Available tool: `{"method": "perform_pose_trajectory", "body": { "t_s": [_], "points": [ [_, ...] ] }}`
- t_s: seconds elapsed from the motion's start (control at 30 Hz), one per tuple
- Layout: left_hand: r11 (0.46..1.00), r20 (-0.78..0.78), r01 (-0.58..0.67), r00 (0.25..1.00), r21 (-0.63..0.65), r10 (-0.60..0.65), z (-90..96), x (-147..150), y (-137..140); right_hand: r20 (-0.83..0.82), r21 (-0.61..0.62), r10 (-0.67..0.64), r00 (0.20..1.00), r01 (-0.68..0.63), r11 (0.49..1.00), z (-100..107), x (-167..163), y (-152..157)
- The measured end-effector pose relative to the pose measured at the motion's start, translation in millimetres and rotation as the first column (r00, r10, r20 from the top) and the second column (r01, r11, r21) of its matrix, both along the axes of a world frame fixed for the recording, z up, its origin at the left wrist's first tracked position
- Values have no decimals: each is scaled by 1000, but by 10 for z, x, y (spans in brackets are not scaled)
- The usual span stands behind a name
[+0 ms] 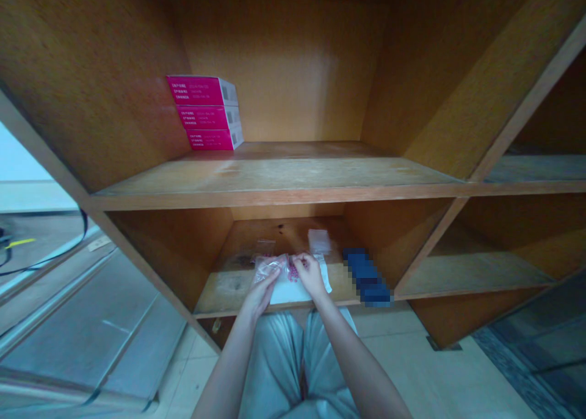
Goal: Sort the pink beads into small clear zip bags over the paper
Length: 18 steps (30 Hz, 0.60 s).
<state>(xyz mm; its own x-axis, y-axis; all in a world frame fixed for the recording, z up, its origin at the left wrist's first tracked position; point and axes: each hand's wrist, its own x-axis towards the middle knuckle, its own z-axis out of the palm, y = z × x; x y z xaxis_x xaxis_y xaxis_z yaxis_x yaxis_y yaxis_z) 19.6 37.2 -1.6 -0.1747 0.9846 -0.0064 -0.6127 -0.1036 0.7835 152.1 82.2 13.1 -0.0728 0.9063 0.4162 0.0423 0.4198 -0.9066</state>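
On the lower shelf, my left hand [262, 294] is closed on a clear plastic bag [270, 266], thumb on top of it. Just right of the bag lie many small pink-red pieces [293, 272], too small to name, over a white sheet [288, 292]. My right hand [309, 273] reaches over these pieces with its fingers pinched together. What sits between its fingertips is hidden. Behind the right hand is a small stack of clear plastic bags [319, 240]. Another small clear bag [265, 246] lies behind the left hand.
Three pink boxes [208, 116] stand stacked on the upper shelf [311, 171], whose front edge overhangs the work. A blurred dark blue object [367, 276] lies right of the hands. Wooden side panels flank the compartment. Metal-framed panels [91, 321] lean at the left.
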Motion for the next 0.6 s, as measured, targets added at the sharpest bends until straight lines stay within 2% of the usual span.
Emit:
{"method": "perform_pose_trajectory", "body": {
  "t_s": [0.13, 0.3, 0.47, 0.6],
  "points": [
    [999, -22, 25, 999, 20, -24, 22, -6, 0, 50, 115, 79, 996, -85, 990, 61, -8, -112],
    [999, -32, 37, 999, 28, -37, 35, -6, -4, 41, 147, 76, 996, -82, 986, -16, -39, -161],
    [994, -25, 89, 996, 63, -87, 29, -7, -9, -51, 52, 52, 997, -50, 997, -134, -86, -165],
    [997, 58, 74, 995, 27, -76, 7, -15, 11, -161, -49, 52, 986, -60, 997, -136, -53, -161]
  ]
}}
